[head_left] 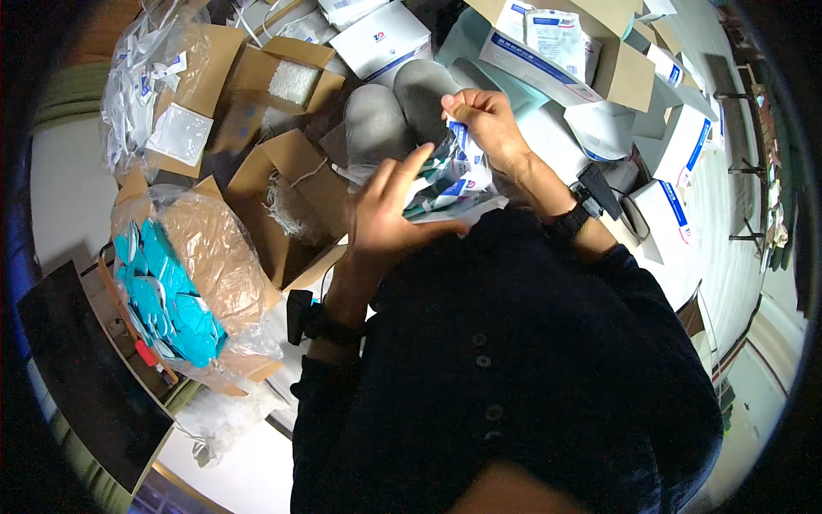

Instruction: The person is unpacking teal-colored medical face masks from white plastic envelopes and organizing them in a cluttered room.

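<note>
The person's right hand [486, 122] pinches the upper end of a crumpled plastic packet [467, 163], thumb and forefinger together and its grip clamped on the film. The packet, partly clear with blue-and-white printing and some teal showing through, is held up in front of the dark buttoned garment [514, 343], between the two hands. The left hand [385, 208] reaches to the packet's left side, thumb and fingers spread apart around it; whether that grip presses firmly on the film cannot be told. Black straps with small devices circle both wrists. Just beyond the hands are two grey rounded forms [377, 128], side by side, their kind unclear. To the left, an open cardboard box [248, 184] contains white stringy material [291, 210], and a smaller open carton [317, 56] behind it holds a white block-like pack [293, 83]. Nearer on the left, a clear plastic liner [227, 248] in another box holds a heap of teal flat pieces [171, 295]. Toward the far right, an open printed carton [629, 77] holds white-and-blue pouches [555, 38], with white-and-blue boxes [659, 214] nearer the right arm.
</note>
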Demonstrator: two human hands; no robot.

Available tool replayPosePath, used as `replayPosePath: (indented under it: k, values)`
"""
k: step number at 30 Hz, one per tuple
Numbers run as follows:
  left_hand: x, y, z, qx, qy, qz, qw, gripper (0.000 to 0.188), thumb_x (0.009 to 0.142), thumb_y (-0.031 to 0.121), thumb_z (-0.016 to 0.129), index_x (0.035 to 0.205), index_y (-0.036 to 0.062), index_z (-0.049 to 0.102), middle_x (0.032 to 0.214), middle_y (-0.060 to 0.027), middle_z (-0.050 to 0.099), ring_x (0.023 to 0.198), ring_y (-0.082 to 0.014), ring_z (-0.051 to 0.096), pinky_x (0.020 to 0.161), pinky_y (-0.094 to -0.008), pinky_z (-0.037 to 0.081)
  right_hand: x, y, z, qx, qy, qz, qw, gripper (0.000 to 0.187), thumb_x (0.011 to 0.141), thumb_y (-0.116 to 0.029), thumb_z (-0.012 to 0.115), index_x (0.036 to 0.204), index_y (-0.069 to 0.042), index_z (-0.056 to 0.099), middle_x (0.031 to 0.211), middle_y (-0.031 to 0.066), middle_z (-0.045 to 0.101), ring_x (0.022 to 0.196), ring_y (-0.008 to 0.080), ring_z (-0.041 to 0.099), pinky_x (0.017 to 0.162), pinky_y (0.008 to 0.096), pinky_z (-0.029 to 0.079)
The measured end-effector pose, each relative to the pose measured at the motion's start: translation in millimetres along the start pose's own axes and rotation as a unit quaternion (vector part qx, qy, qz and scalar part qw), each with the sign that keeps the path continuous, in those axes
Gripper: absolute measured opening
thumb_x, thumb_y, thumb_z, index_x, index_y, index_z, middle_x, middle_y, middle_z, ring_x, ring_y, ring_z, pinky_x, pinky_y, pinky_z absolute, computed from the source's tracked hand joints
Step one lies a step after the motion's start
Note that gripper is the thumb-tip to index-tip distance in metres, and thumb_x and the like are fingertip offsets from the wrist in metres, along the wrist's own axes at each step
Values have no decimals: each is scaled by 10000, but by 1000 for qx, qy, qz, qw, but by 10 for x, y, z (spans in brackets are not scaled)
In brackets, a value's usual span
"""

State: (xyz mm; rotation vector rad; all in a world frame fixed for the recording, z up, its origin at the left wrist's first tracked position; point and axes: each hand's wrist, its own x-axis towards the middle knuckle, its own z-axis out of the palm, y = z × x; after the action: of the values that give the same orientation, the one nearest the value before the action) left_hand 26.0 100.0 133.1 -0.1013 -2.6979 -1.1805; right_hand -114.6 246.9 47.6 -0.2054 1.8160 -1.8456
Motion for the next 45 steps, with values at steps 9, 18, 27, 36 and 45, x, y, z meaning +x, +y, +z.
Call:
replayPosePath:
  k: [9,18,27,36,45]
  values:
    - [97,-113,201,176,-111,-82,975,378,822,385,671,973,43,613,865,-126,601,766,-344,641,629,-442,493,1,-1,57,-51,13,-55,997,292,939,-230,615,729,-26,621,647,-45,556,562,31,407,504,220,317]
    - [112,36,350,144,49,73,986,214,808,186,682,683,72,550,644,-85,471,548,-273,540,509,-370,447,262,125,-24,105,180,65,976,272,877,-184,671,671,-6,663,588,7,573,507,93,421,486,266,336]
    - [-51,138,159,-195,174,-209,942,179,861,186,701,913,18,670,754,-56,604,592,-154,549,559,-267,432,308,-32,-357,197,-31,174,964,450,933,-436,572,927,3,669,822,50,663,723,136,615,659,268,507]
    - [-189,-708,102,-522,131,-599,593,419,949,314,566,1205,-17,562,1139,-180,631,984,-247,641,874,-403,530,-284,-100,-417,-284,-32,-81,955,918,682,-8,780,1446,-19,270,1384,195,440,1088,319,586,933,378,484]
    - [-285,-1298,134,-634,6,-584,508,347,942,253,539,1147,-24,578,1111,-170,642,949,-254,662,838,-406,547,-644,-881,125,-445,-209,-363,792,814,648,-114,753,1387,-71,416,1438,104,415,1009,278,621,857,360,520]
